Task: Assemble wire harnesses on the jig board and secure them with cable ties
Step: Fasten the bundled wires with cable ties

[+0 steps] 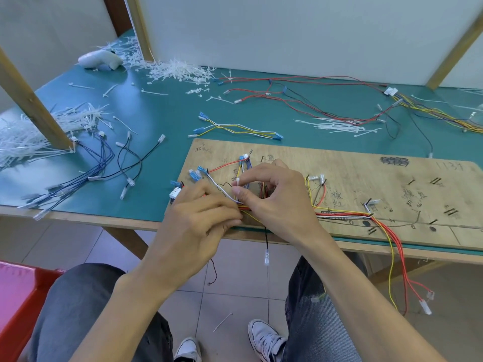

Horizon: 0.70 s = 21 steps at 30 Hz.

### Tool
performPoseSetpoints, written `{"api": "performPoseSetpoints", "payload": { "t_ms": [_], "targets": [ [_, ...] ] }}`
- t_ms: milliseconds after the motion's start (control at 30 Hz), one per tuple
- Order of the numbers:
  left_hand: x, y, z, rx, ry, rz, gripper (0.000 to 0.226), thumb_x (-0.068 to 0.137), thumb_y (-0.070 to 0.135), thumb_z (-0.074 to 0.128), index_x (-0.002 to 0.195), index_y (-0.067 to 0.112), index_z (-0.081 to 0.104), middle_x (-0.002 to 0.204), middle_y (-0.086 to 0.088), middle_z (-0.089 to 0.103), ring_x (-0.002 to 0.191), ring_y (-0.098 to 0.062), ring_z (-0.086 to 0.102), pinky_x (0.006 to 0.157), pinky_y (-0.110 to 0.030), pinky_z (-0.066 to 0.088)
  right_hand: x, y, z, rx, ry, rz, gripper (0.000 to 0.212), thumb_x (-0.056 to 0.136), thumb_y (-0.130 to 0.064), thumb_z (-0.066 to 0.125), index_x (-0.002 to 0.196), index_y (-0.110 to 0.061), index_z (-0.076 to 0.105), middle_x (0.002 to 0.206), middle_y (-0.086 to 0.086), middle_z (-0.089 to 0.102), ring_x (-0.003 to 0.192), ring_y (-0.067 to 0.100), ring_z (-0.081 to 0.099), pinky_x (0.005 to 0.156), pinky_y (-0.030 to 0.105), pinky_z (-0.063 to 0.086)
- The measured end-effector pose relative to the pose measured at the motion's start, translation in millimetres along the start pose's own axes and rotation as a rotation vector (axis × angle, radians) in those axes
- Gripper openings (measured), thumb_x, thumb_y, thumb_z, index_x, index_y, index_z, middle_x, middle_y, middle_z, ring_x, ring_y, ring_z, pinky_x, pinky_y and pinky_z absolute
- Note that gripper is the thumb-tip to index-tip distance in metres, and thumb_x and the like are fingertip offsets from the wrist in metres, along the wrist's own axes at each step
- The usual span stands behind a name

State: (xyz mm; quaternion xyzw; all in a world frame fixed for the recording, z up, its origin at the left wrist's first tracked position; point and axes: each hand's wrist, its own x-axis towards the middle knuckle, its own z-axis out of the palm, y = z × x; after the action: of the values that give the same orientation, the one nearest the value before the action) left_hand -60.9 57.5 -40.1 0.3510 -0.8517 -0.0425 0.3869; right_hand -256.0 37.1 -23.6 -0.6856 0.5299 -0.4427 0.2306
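Teal bench (162,113), board (366,173) at its near edge. Your left hand (198,218) grips the bundle (245,205) at the board's left end; your right hand (277,202) pinches a small white piece, probably a tie (237,182). Step: tying. Next move probably needs looping, threading, cinching.

**A:** How many hands are there?
**B:** Two, the left hand (198,220) and the right hand (277,199). There is one plywood jig board (366,184), with one wire harness (339,214) on it.
**A:** And cable ties?
**B:** Too many to count singly. I see three heaps: the left heap (23,137), the back heap (180,70) and a smaller right bunch (337,125). One floor tie (222,322) lies alone.
**A:** Anything else?
**B:** Three wooden posts: the left post (31,100), the middle post (142,30) and the right post (454,50). Two white sneakers (266,338), one red crate (21,304) and one white tool (100,60).
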Motion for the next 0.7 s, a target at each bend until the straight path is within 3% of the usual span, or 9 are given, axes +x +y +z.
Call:
{"api": "performPoseSetpoints", "payload": {
  "t_ms": [133,233,300,400,500,700],
  "targets": [
    [3,7,2,-0.133,0.098,-0.247,0.009,0.092,0.024,0.076,0.097,0.024,0.083,0.094,0.021,0.073,0.087,-0.022,0.058,0.076,-0.041,0.050,0,0,-1,0.022,0.013,0.034,0.010,0.082,-0.026,0.090,0.089,-0.031,0.085,0.080,-0.008,0.071,0.076,0.007,0.050,0.068,0.015,0.033],
    [11,16,6,-0.173,0.160,-0.404,0.013,0.087,0.023,0.083,0.097,0.032,0.081,0.083,0.024,0.068,0.079,-0.011,0.061,0.068,-0.018,0.047,1,1,-1,0.022,0.022,0.049,0.013,0.082,-0.027,0.090,0.092,-0.033,0.086,0.075,-0.006,0.066,0.070,0.005,0.051,0.063,0.014,0.034],
    [15,19,8,-0.250,0.171,-0.506,0.023,0.084,0.022,0.086,0.095,0.032,0.070,0.076,0.023,0.072,0.066,-0.003,0.060,0.062,-0.007,0.043,1,2,-2,0.026,0.008,0.073,0.014,0.082,-0.029,0.090,0.094,-0.036,0.086,0.074,-0.007,0.062,0.066,0.005,0.050,0.061,0.014,0.033],
    [22,15,5,-0.279,0.154,-0.554,0.039,0.084,0.025,0.087,0.094,0.030,0.049,0.075,0.028,0.073,0.055,-0.004,0.054,0.059,-0.009,0.044,1,2,-3,0.037,0.001,0.087,0.015,0.081,-0.029,0.090,0.095,-0.036,0.086,0.072,-0.011,0.058,0.062,0.005,0.049,0.059,0.013,0.033],
    [27,12,1,-0.248,0.098,-0.552,0.043,0.084,0.028,0.086,0.095,0.026,0.044,0.075,0.029,0.073,0.059,-0.009,0.053,0.060,-0.016,0.047,1,0,-4,0.047,-0.004,0.088,0.017,0.081,-0.027,0.090,0.095,-0.035,0.086,0.074,-0.007,0.061,0.062,0.005,0.050,0.058,0.013,0.034],
    [30,12,-2,-0.263,0.076,-0.554,0.049,0.085,0.025,0.085,0.095,0.022,0.037,0.077,0.029,0.074,0.078,0.000,0.060,0.069,-0.008,0.044,0,0,-5,0.003,-0.017,0.062,0.018,0.083,-0.026,0.089,0.098,-0.036,0.086,0.081,-0.004,0.072,0.071,0.012,0.054,0.063,0.017,0.036]
  ]
}}
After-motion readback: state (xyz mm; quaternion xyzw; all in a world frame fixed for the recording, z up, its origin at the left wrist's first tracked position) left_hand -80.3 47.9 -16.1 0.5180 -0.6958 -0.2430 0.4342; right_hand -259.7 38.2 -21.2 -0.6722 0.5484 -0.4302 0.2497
